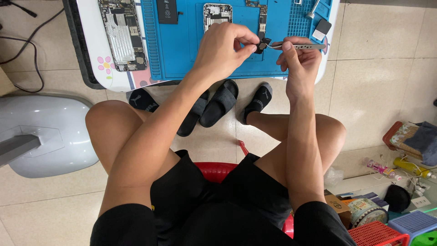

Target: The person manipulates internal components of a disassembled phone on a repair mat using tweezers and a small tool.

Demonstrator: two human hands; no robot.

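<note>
Closest in are the black shorts [214, 205] and a red stool [217, 171] under them, bare knees out wide, with black slippers [214, 105] on the tile just short of the table. Further up, the left hand [221, 49] has its fingers curled, thumb and forefinger pinched on a small black phone part [261, 45]. The right hand [298, 61] is clamped on metal tweezers [298, 46], whose tips meet that same part. Both hover over the near edge of the blue repair mat [182, 45], and that stretch of mat is bare. Farther back lie an opened phone body [217, 13] and a black battery [167, 11], well apart from the hands. A bigger opened phone chassis [122, 34] lies off the mat's left edge.
</note>
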